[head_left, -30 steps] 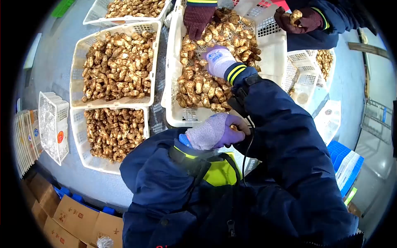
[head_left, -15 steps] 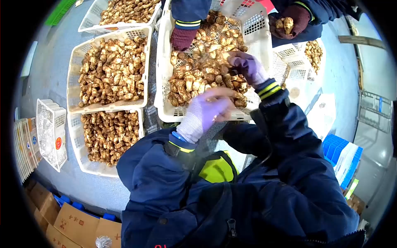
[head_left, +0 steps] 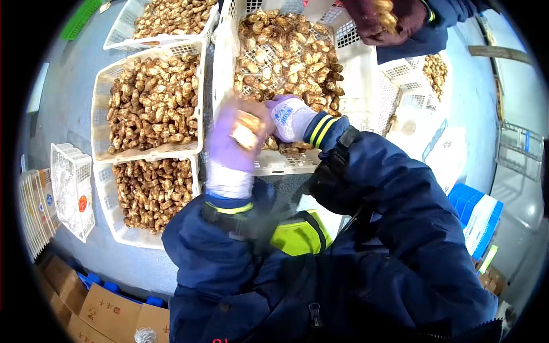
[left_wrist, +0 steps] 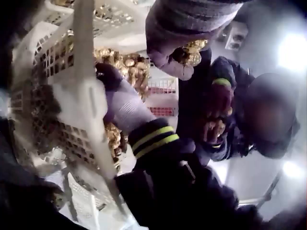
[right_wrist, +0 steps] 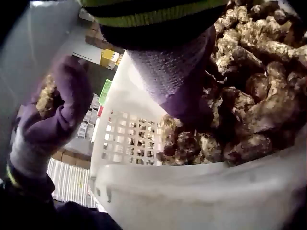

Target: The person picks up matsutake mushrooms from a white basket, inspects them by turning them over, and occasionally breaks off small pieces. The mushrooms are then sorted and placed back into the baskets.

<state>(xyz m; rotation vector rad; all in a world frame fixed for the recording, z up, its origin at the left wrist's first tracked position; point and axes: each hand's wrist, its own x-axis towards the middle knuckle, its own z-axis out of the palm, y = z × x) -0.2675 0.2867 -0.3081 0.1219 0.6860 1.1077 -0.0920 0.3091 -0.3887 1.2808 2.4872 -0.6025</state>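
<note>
My left hand (head_left: 229, 146), in a purple-palmed glove and blurred in the head view, grips a brown-and-cream mushroom (head_left: 245, 132) over the near left corner of a white crate (head_left: 357, 86). The right wrist view shows the same mushroom (right_wrist: 46, 98) between curled fingers and thumb. Just right of it, my right hand (head_left: 290, 119) reaches down into the mushrooms (head_left: 297, 63) heaped in that crate. Its fingertips are hidden among them, so I cannot tell if they hold one. From the wrist side, the right hand (right_wrist: 177, 86) is inside the crate wall.
Across the crate another person's dark-gloved hands (head_left: 389, 26) hold mushrooms. More filled white crates stand to the left, the nearest pair being a larger crate (head_left: 201, 108) and a lower crate (head_left: 197, 171). Cardboard boxes (head_left: 108, 308) lie at lower left, a blue crate (head_left: 477, 217) at right.
My left hand has swung left from near my chest to the crate's left corner. My right hand went right, then back left into the near mushrooms. The other person's hand left the crate.
</note>
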